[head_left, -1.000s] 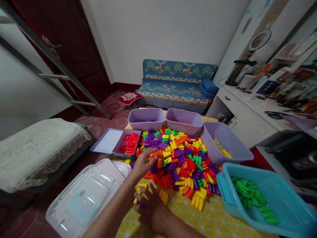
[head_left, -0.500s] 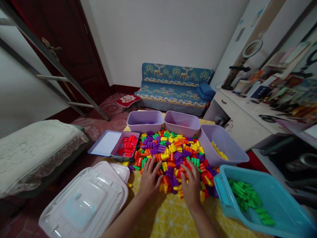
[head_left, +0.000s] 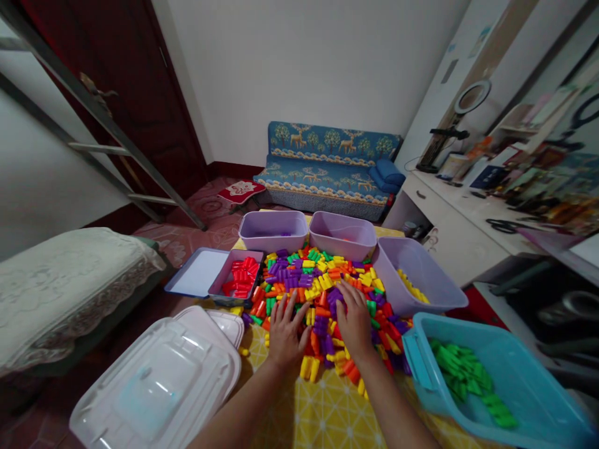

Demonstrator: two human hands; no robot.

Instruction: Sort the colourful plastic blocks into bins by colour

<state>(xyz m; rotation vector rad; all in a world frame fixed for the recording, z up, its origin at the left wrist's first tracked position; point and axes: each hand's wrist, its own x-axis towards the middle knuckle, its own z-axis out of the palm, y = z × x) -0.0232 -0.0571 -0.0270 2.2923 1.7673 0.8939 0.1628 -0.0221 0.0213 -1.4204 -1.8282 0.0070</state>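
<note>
A heap of small plastic building blocks in red, orange, yellow, green and purple covers the middle of the table. My left hand rests palm down on its near left part, fingers spread, with nothing visibly gripped. Farther to the right, my right hand lies over the heap, its slightly bent fingers apart and touching blocks near a purple cluster. What is under both palms is hidden. A yellow block lies at the heap's near edge between my wrists.
Purple bins line the far side; another purple bin at right holds yellow blocks. Red blocks fill part of a box at left. A teal bin at near right contains green blocks. White lids lie at near left.
My right hand has moved forward and slightly left over the heap. My left hand has shifted slightly right. Some blocks near my wrists now lie closer to me.
</note>
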